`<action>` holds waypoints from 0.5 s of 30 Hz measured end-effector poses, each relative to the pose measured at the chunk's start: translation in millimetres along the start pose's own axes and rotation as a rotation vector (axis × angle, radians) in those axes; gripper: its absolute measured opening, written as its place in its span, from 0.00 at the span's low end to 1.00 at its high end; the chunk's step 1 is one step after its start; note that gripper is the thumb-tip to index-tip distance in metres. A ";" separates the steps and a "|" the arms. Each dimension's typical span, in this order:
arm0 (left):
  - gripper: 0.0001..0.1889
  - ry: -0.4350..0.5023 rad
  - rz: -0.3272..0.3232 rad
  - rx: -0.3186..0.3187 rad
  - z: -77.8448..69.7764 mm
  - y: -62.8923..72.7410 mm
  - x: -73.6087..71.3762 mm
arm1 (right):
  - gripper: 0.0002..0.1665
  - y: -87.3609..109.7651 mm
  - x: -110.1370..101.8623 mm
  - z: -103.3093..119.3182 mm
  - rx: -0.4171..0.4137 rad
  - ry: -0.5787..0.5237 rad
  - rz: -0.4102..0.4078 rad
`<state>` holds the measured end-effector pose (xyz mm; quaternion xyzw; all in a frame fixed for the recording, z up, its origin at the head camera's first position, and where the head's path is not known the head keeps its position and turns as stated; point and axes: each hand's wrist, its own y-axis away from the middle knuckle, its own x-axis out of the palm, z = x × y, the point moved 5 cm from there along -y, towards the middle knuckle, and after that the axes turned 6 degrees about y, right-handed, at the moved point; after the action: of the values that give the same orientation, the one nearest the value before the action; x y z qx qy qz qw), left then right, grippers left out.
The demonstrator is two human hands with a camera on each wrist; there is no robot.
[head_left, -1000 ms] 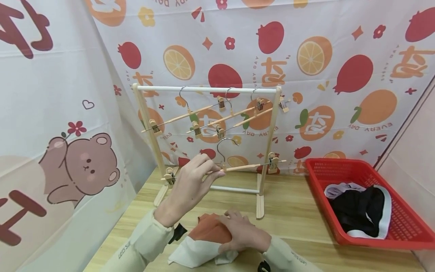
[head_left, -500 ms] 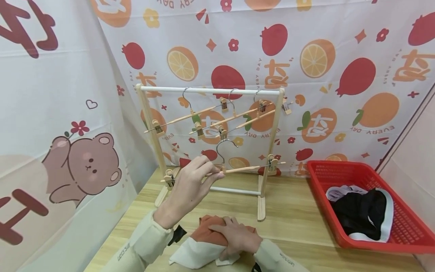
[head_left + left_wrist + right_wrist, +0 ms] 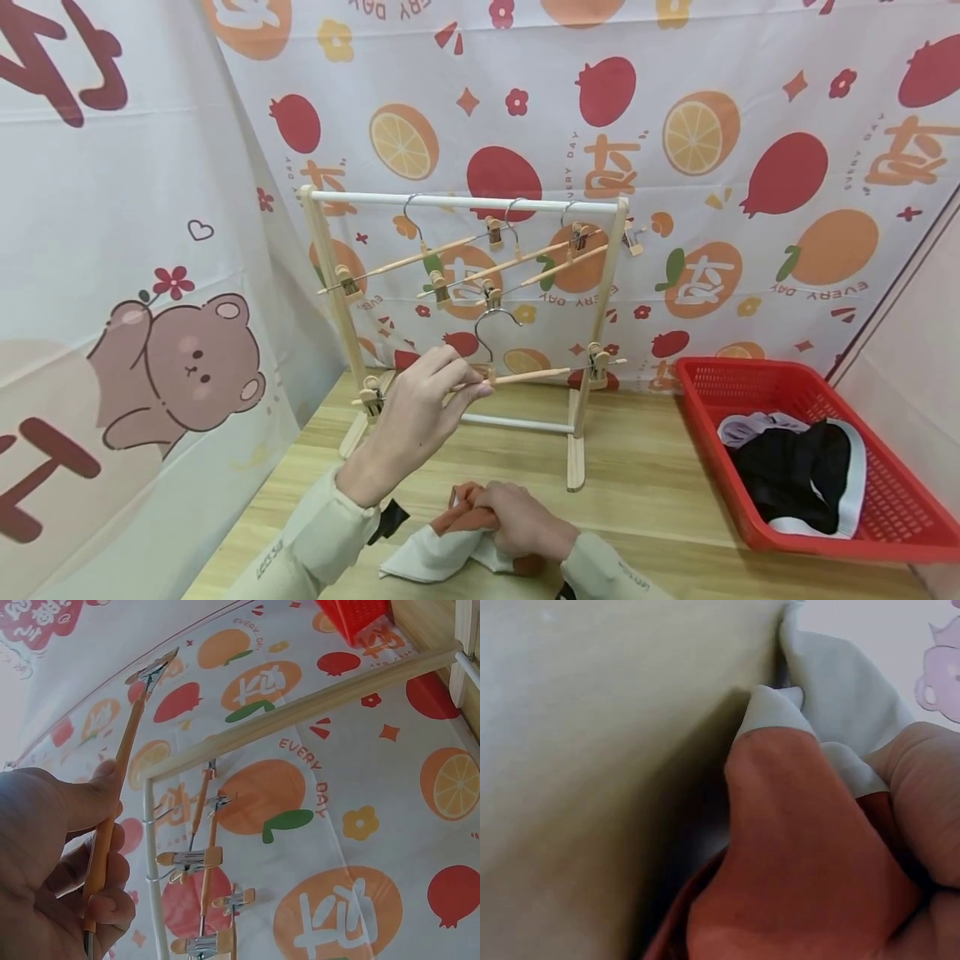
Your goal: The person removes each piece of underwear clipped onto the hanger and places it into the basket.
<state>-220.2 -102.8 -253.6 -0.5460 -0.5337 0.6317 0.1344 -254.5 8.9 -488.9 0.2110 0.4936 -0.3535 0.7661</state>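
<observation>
My left hand [image 3: 412,417] pinches a clip hanger [image 3: 534,376] near the foot of its metal hook, holding it up in front of the rack. The hanger's wooden bar has a clip at each end. In the left wrist view, the thumb and curled fingers [image 3: 112,900] wrap the bar. Low in the head view, my right hand [image 3: 525,525] grips a bunched orange-red and white garment [image 3: 431,557] over the table. Part of the cloth is hidden under that hand. Up close, the right wrist view shows its folds beside the curled fingers [image 3: 934,802].
A small wooden rack [image 3: 465,200] stands at the back, with 3 clip hangers on its white top bar. To the right, a red basket [image 3: 862,548] holds a black garment [image 3: 780,475] with white bands and a lilac one [image 3: 753,427]. Printed curtains enclose the table.
My right hand has gone from lying spread over the orange-red cloth to gathering it up in its fingers. The left hand keeps the hanger at nearly the same spot.
</observation>
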 end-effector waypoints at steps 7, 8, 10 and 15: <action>0.06 -0.010 -0.016 0.004 0.5 -0.1 -3.8 | 0.34 17.1 -44.3 -3.5 0.053 -0.150 -0.052; 0.06 -0.009 -0.013 0.000 0.5 0.0 -4.2 | 0.35 21.6 -53.3 -4.1 0.056 -0.176 -0.067; 0.06 -0.009 -0.010 -0.006 0.9 0.1 -4.8 | 0.36 30.4 -72.5 -6.3 0.049 -0.187 -0.115; 0.06 -0.021 -0.021 -0.003 2.0 -0.5 -6.6 | 0.38 60.0 -117.8 -21.5 0.021 -0.161 -0.247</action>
<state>-219.6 -108.6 -249.9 -0.5339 -0.5419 0.6350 0.1345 -253.6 102.3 -392.9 0.1275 0.4492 -0.4660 0.7515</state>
